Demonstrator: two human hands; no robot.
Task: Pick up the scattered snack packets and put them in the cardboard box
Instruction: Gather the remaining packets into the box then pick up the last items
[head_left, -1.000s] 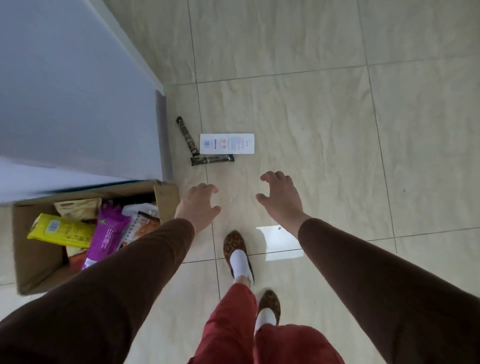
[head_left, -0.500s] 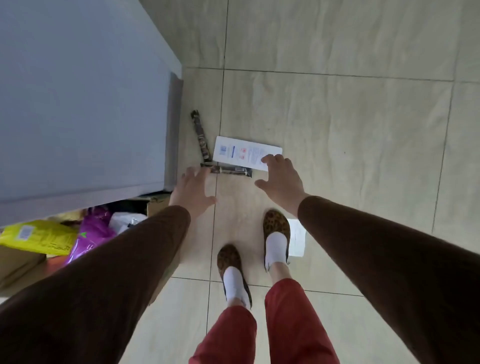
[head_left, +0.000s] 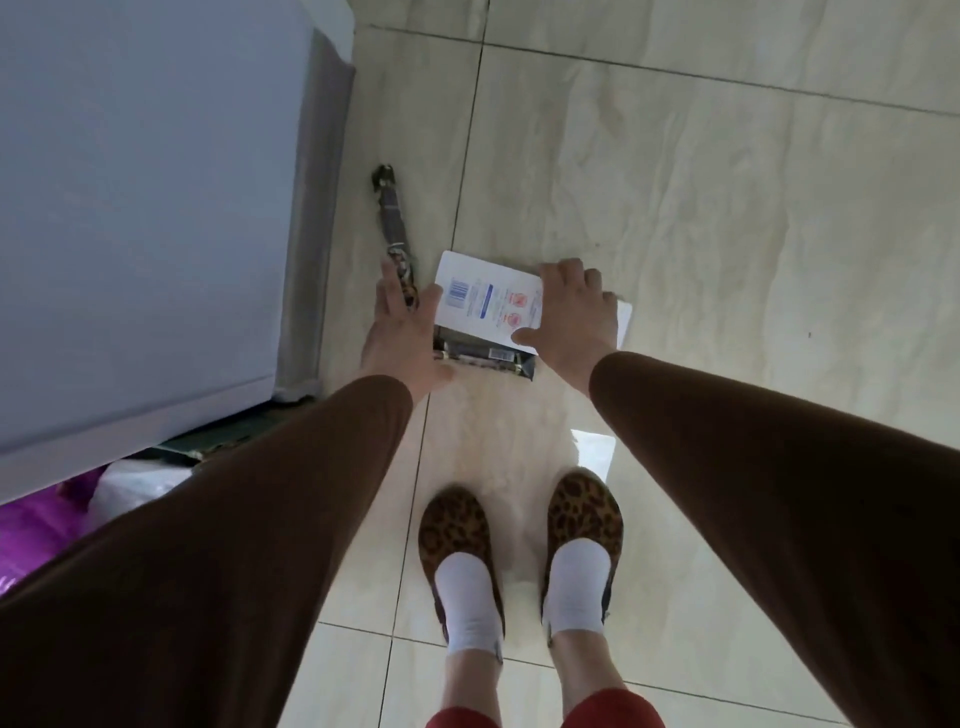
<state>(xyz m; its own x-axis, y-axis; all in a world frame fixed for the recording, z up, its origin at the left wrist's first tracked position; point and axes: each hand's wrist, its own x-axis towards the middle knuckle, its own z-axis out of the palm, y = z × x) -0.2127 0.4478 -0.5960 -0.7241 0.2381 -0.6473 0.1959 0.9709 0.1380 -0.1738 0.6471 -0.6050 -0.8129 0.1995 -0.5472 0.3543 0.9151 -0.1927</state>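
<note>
Both hands are down on the floor (head_left: 675, 218): my right hand (head_left: 574, 317) curls over the white packet (head_left: 485, 299), thumb on its printed face, while my left hand (head_left: 402, 332) lies with straight fingers on the near end of a dark stick packet (head_left: 392, 221). Another dark stick packet (head_left: 485, 356) lies just beneath the white one (partly covered). Beside my left sleeve, a purple packet (head_left: 26, 525) peeks from under the grey cabinet (head_left: 145, 208).

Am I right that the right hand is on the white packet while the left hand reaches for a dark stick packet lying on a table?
Not quite: the head view shows the right hand on the white packet and the left hand at the dark stick packet, which lies on the tiled floor.
</note>
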